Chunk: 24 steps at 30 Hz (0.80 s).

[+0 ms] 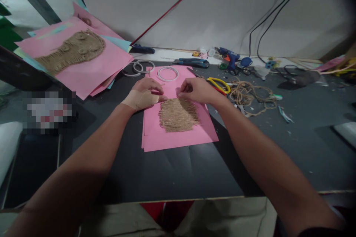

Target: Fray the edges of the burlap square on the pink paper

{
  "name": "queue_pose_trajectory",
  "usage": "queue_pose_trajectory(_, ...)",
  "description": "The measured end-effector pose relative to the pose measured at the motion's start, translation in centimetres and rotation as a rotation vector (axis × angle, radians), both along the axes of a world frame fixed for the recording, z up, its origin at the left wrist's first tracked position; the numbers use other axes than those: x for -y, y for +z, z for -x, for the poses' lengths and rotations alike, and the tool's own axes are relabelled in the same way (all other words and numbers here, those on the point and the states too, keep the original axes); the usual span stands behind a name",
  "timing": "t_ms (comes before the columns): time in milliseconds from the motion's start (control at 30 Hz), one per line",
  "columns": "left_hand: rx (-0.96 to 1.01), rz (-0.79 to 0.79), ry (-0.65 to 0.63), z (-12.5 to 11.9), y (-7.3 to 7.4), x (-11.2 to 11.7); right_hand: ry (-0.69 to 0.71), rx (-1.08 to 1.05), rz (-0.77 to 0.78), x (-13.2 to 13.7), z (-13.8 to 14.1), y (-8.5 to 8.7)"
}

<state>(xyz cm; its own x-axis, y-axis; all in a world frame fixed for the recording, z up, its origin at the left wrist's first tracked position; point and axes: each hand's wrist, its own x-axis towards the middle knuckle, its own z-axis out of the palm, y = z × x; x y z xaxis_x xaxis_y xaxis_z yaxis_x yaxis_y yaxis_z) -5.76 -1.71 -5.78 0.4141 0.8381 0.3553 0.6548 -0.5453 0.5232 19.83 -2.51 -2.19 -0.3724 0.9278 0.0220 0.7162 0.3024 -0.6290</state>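
Jute twine [179, 115] lies flat on pink paper [178, 142] for working, the left hand [146, 94] and right hand [193, 90] close but apart at its 12 o'clock edge, apparently pinching something too fine to tell.

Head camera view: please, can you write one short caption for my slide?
Left hand and right hand meet above jute twine strands on pink paper.

Dim light, warped, darkened frame edges

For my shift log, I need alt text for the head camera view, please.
The left hand and right hand meet at the top edge of a rectangular patch of tan jute twine on a pink paper sheet. A white hoop lies farther up that sheet; a loose jute coil sits rightward.
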Motion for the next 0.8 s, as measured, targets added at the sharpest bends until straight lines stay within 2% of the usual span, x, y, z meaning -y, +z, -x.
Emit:
queue_pose_trajectory(200,0.015,-0.007,-0.016,-0.03,0.06,0.0,-0.02,0.108,-0.029,0.05,0.21,0.14)
queue_pose_trajectory(567,0.021,0.009,-0.009,-0.18,0.21,0.22,-0.039,0.084,0.008,0.12,0.44,0.21)
queue_pose_trajectory(800,0.037,0.024,0.018,-0.29,0.11,0.2,0.032,0.107,-0.066,0.55,0.88,0.21)
